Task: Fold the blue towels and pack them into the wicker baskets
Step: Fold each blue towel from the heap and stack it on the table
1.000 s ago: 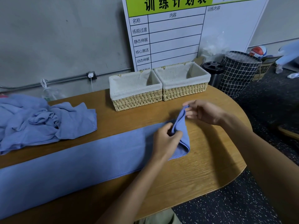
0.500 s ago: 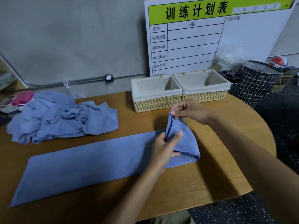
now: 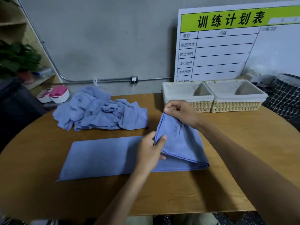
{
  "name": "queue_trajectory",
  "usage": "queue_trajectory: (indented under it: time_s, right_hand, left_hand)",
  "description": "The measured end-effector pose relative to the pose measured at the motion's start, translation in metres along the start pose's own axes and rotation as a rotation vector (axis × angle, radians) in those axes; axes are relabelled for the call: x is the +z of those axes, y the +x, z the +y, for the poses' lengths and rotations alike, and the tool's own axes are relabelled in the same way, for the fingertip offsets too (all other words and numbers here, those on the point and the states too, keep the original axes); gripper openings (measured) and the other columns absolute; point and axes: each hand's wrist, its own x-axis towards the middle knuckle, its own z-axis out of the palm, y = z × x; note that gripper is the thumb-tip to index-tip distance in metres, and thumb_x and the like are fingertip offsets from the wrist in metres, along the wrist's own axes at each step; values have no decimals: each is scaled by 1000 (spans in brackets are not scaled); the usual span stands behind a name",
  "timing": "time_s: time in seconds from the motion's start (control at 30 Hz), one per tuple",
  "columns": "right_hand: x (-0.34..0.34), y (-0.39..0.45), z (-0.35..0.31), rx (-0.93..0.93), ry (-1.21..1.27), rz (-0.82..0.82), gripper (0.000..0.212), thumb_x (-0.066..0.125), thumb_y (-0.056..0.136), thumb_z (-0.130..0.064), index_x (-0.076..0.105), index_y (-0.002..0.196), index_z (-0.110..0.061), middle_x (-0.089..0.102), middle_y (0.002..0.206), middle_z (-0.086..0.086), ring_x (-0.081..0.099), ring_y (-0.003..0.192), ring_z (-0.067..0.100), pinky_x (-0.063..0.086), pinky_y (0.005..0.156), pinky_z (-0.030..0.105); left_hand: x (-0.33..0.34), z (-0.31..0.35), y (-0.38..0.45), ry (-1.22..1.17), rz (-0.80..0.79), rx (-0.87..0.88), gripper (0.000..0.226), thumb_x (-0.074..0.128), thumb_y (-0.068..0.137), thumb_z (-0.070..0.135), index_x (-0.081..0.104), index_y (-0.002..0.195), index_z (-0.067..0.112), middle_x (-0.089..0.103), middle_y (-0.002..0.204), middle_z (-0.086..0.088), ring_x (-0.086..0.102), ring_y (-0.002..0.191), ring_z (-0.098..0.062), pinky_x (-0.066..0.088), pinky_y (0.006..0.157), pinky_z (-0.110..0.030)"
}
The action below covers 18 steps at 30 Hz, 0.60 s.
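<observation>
Fingers of your left hand (image 3: 150, 151) and right hand (image 3: 180, 113) pinch the flat blue microfibre towel's (image 3: 103, 155) corners — carry both toward 9 o'clock, edges aligned.

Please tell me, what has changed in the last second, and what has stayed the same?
Both hands have carried the right end of the long towel up and leftward, over the flat part. The right hand pinches the far corner higher now; the left hand pinches the near corner. The view swung left, too. The towel heap and both baskets stayed in place, baskets still holding no towels.
</observation>
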Motion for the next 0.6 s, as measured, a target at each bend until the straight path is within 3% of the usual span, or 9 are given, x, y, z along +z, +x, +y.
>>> queue_trajectory:
  time_s: [0.1,0.3,0.47,0.53,0.6]
  right_hand:
    - [36,17,-12,-55,44,4,14,67,95,-20,68,84,-11,36,59,5,29,60,15,24,53,20]
    - [105,44,-34,-123,107,-36,19,67,95,-15,69,85,1,31,49,-14,23,49,4,20,50,20]
    - [156,67,-49,-157,147,-78,12,67,95,-9,69,83,-5,31,47,-14,24,47,1,22,50,14]
    - [172,76,-54,-166,155,-88,15,67,94,-9,68,79,-12,37,46,-15,28,46,1,24,51,12]
    - [188,84,-59,-175,161,-94,16,67,94,-9,68,79,-14,45,49,-17,33,48,0,27,53,12]
  left_hand:
    - [-36,-1,-10,42,60,-14,14,57,101,22,64,97,11,72,82,-9,71,57,-23,46,47,-30]
    - [-106,-17,-25,175,162,3,22,55,103,30,64,97,11,65,76,-18,57,46,-18,39,48,-25]
    - [-152,-33,-27,154,275,-62,40,56,102,34,60,131,8,61,60,-10,51,41,-11,38,44,-24]
    - [-166,-33,-29,159,292,-34,33,56,102,33,63,124,10,58,60,-16,48,40,-12,38,43,-26]
    - [-181,-29,-34,164,302,7,17,56,102,29,66,101,15,54,63,-26,45,39,-13,37,42,-24]
